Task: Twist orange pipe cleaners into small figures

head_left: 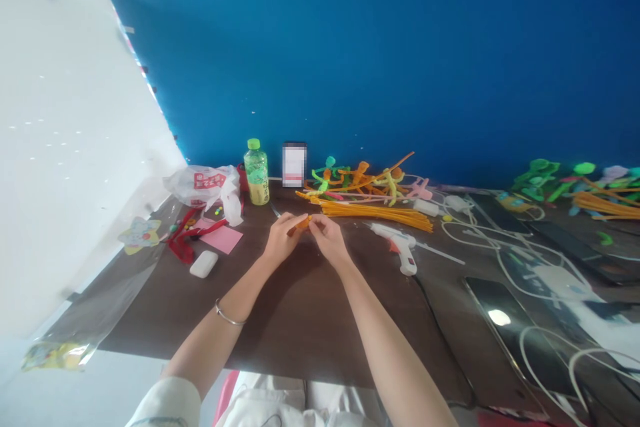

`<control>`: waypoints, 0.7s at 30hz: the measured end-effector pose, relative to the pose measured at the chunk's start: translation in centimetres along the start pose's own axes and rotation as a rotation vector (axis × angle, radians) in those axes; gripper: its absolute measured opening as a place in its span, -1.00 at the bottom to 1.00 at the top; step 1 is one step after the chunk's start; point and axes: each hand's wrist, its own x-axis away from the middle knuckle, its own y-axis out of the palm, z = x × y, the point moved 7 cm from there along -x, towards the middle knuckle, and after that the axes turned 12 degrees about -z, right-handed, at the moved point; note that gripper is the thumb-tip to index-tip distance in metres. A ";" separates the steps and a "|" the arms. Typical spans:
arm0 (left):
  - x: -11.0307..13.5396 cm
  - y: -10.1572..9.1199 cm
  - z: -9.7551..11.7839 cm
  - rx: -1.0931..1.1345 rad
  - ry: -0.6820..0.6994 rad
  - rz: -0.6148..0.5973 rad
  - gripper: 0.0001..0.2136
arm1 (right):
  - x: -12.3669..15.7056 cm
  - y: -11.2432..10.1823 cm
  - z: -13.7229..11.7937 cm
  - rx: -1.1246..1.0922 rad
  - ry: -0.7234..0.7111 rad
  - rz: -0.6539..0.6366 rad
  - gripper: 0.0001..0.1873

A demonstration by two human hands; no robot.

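Both hands meet over the middle of the dark table. My left hand is closed, its fingers pinching a small orange pipe cleaner piece. My right hand pinches the same piece from the other side with thumb and fingertips. The fingers cover part of the piece, so its full shape is hidden. Just beyond the right hand lies a bundle of orange pipe cleaners. A white hot glue gun rests on its side to the right, with a glue stick poking out of its back.
Colourful pipe cleaner figures lie along the blue wall. A green-capped bottle, a plastic bag, a white case and pink paper are at left. A phone and white cables spread across the right.
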 end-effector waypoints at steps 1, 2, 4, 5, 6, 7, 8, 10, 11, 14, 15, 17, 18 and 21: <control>0.0 0.0 0.0 -0.010 -0.003 -0.002 -0.77 | 0.0 0.0 0.0 0.004 -0.003 -0.005 -0.77; 0.0 -0.1 0.0 -0.014 -0.008 -0.003 -0.78 | 0.0 0.0 0.0 0.004 -0.004 -0.007 -0.77; 0.0 -0.2 -0.2 -0.006 -0.020 -0.006 -0.79 | 0.0 0.0 0.2 -0.002 0.002 -0.003 -0.76; 0.0 -0.2 -0.3 -0.001 -0.025 -0.008 -0.79 | 0.0 0.0 0.2 -0.004 0.005 0.003 -0.76; 0.0 -0.2 -0.5 0.000 -0.028 -0.011 -0.79 | 0.0 0.0 0.3 -0.004 0.007 0.011 -0.77; 0.1 -0.2 -0.6 -0.002 -0.029 -0.015 -0.80 | 0.1 -0.1 0.3 0.001 0.007 0.018 -0.77; 0.1 -0.2 -0.7 -0.002 -0.031 -0.019 -0.80 | 0.1 -0.1 0.3 0.012 0.004 0.023 -0.77; 0.1 0.0 -1.0 0.010 -0.037 -0.028 -0.79 | 0.1 -0.1 0.1 0.040 -0.013 0.024 -0.78; 0.1 0.0 -1.1 0.021 -0.042 -0.031 -0.79 | 0.1 0.0 0.0 0.054 -0.022 0.021 -0.78; 0.1 0.1 -1.3 0.044 -0.058 -0.029 -0.78 | 0.1 -0.1 -0.2 0.088 -0.041 0.010 -0.79; 0.1 0.1 -1.4 0.043 -0.063 -0.028 -0.76 | 0.1 -0.1 -0.3 0.100 -0.045 0.005 -0.79; 0.0 0.1 -1.4 0.035 -0.069 -0.031 -0.73 | 0.2 -0.1 -0.4 0.133 -0.057 -0.002 -0.80; 0.0 0.1 -1.3 0.028 -0.068 -0.036 -0.73 | 0.2 -0.1 -0.5 0.151 -0.065 -0.006 -0.81; 0.0 0.1 -1.3 0.015 -0.064 -0.050 -0.77 | 0.2 -0.1 -0.5 0.185 -0.076 -0.006 -0.81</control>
